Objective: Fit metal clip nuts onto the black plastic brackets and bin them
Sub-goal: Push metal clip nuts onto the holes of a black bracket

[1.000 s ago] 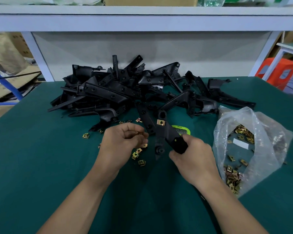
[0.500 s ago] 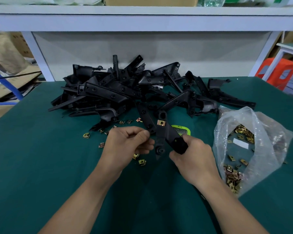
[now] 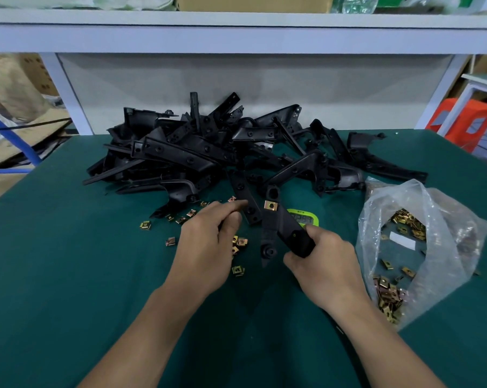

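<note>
Gripping a black bracket (image 3: 281, 228) by its near end with the right hand (image 3: 325, 264), fingers clenched tight round the plastic, just left of the green timer (image 3: 304, 219) and covering that timer's left edge. Bracket held off the table (image 3: 68, 275), tilted, far end pointing up and away toward the pile of brackets (image 3: 197, 155) behind the timer. Already fitted on the held bracket, just up and left of the timer: one brass-coloured clip nut (image 3: 270, 205), clipped over the edge below a round hole. Further left of the timer, the left hand (image 3: 206, 247), knuckles up, fingers curled, thumb against forefinger, tips close to a second bracket (image 3: 243, 197) at the pile's front edge. Touching it or not, unclear; pinching a nut or nothing, impossible to tell. Under and around that hand, left of the timer: loose clip nuts (image 3: 145, 225) scattered on the green table, some at the foot of the pile, a few nearer than the hand. Right of the timer, a clear plastic bag (image 3: 461, 208) lying open, many more nuts (image 3: 407, 222) heaped inside. Well behind the timer and above the pile, a white shelf (image 3: 236, 35) with a cardboard box (image 3: 253, 2) on top; far right of the timer, beyond the table's corner, an orange stool (image 3: 461, 119).
</note>
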Demonstrator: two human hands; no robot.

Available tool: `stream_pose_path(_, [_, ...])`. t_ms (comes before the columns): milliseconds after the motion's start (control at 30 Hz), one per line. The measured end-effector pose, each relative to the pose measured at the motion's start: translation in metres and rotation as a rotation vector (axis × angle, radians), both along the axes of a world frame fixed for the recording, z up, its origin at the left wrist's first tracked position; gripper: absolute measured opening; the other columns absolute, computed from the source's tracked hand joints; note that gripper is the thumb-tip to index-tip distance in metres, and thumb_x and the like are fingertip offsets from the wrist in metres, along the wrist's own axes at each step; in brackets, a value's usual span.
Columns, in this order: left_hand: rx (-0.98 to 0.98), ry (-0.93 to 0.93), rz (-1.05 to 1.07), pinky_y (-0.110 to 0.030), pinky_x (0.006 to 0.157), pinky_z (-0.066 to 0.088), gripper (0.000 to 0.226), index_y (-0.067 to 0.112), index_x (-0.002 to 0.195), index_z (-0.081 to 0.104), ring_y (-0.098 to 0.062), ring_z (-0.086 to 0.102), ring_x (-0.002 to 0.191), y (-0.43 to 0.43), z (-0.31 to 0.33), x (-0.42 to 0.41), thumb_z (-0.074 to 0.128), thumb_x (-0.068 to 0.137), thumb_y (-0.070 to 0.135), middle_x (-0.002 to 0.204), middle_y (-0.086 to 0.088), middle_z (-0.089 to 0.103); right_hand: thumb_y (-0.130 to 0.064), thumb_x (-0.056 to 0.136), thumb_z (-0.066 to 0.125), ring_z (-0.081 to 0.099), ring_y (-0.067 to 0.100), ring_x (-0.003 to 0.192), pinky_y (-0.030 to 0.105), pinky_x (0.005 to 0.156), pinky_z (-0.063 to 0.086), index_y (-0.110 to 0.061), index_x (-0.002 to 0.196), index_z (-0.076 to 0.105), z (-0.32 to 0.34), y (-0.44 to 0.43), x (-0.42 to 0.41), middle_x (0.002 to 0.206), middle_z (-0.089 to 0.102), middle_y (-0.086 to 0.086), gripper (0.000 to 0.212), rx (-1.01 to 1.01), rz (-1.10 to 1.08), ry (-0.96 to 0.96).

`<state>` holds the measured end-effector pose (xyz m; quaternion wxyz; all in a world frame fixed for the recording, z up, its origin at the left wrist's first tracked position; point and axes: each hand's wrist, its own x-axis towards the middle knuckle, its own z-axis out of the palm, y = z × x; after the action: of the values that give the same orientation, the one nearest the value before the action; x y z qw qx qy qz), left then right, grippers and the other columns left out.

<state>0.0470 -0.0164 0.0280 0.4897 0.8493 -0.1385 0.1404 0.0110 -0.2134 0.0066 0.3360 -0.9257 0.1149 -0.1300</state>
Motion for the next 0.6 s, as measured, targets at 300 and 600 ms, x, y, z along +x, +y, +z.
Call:
stream_pose_path(300, [-0.281,0.321,-0.136,-0.027,0.062,0.047,0.021,0.023,0.095,0.068,-0.010,0.058,0.059,0.000,0.009,0.003,0.068,0.092,0.003,0.073,0.001,0.076,-0.034,0.068,0.066,0.055,0.026,0.061,0.033,0.054,0.043,-0.033,0.065,0.048,0.003,0.001,-0.001,0.059,0.056,-0.005,0.018,0.006,0.009,0.010])
stream_pose_path(600, [-0.526,0.562,-0.366,-0.021,0.057,0.052,0.016,0.007,0.088,0.081,-0.015,0.064,0.063,0.006,0.015,0.000,0.068,0.090,-0.001,0.079,-0.015,0.073,-0.035,0.075,0.073,0.062,0.029,0.075,0.039,0.066,0.054,-0.035,0.099,0.067,0.008,-0.002,-0.002,0.073,0.064,-0.006,0.025,-0.061,-0.020,0.025])
